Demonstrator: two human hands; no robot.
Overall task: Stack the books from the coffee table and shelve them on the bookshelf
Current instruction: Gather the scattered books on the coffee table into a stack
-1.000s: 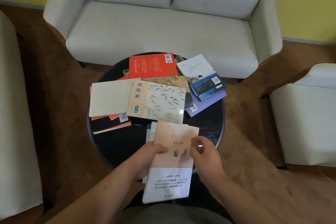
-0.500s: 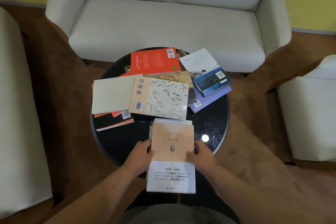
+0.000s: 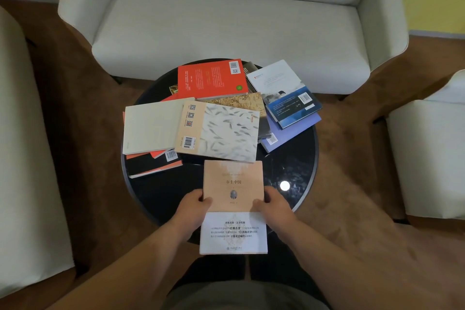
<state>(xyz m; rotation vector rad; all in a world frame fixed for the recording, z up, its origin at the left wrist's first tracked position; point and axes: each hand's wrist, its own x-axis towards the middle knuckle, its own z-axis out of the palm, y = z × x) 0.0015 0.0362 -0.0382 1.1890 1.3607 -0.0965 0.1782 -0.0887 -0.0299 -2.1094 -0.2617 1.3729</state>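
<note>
- A peach-and-white paperback [image 3: 233,206] was held at the near edge of the round black coffee table [image 3: 305,158], its lower part overhanging the rim towards the person.
- The left hand [image 3: 192,206] was closed on the book's left edge and the right hand [image 3: 273,205] on its right edge, thumbs laid on the cover; whether further books lay beneath it could not be determined.
- The remaining books were spread loosely over the far half of the table: a red book [image 3: 210,79], a cream book [image 3: 153,126], a fish-patterned book [image 3: 221,131], a blue-and-white book [image 3: 286,94] and a lavender book [image 3: 292,133], several overlapping.
- The held book was judged light and thin, with a flexible cover likely to bow if gripped at one corner only.
- Glossy covers were judged liable to slide over one another in a stack.
- Hold was best taken at both long edges, as shown, with the spines aligned to one side.
- Differing formats were judged to call for the larger books at the bottom of the stack.
</note>
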